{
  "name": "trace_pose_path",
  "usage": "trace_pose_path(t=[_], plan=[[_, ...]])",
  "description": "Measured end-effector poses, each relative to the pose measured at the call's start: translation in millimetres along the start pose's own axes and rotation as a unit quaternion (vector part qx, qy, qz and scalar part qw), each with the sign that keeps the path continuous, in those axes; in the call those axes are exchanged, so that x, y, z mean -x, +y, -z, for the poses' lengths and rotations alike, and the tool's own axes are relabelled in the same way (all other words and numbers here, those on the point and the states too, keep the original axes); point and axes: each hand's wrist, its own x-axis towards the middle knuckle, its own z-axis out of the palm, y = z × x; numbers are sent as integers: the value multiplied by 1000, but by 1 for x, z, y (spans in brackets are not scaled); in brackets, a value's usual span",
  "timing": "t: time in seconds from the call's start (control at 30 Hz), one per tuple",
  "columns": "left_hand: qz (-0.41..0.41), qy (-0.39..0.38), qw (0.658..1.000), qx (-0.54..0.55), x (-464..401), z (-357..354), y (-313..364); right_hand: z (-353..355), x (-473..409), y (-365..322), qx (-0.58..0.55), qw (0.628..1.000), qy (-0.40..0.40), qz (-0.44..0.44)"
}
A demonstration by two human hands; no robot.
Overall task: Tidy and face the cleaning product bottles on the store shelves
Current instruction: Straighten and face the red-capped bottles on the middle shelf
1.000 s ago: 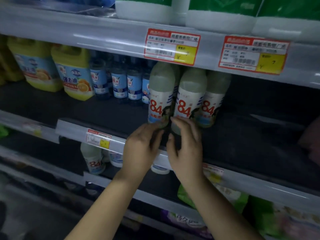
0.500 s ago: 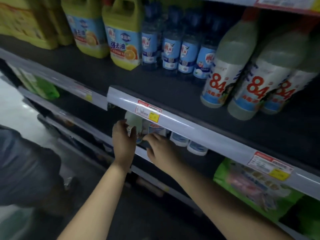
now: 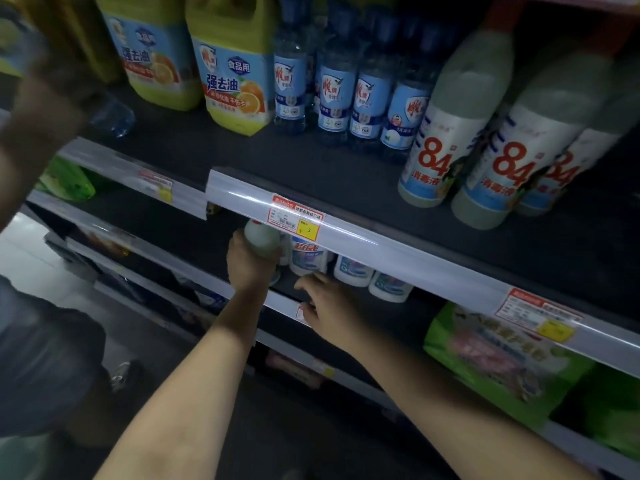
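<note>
On the lower shelf point(image 3: 408, 320), my left hand point(image 3: 247, 263) grips a pale bottle with a red cap point(image 3: 261, 237), partly hidden behind the price rail point(image 3: 346, 233). My right hand point(image 3: 329, 306) hovers with relaxed fingers at the shelf's front edge, just below a white bottle with a blue label point(image 3: 306, 256). Two more white bottles point(image 3: 351, 271) point(image 3: 389, 289) stand to its right, their tops hidden by the rail. On the shelf above stand three large "84" disinfectant bottles point(image 3: 440, 147), several blue-labelled clear bottles point(image 3: 337, 95) and yellow detergent jugs point(image 3: 235, 77).
Green packets point(image 3: 502, 362) lie on the lower shelf at the right, and another green pack point(image 3: 67, 178) at the left. A person in dark clothing point(image 3: 45, 362) crouches at the lower left on the aisle floor. A blurred arm point(image 3: 38, 109) crosses the upper left corner.
My hands have dropped from the "84" bottles on the upper shelf to the lower shelf. My left hand has taken hold of the red-capped bottle; my view tilted downward.
</note>
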Motion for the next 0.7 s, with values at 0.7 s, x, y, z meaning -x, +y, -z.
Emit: trace_pose_path(t=[0.7], plan=[[-220,-120,964,86,116,134,92,64,33,-46,-170,971,163,27]])
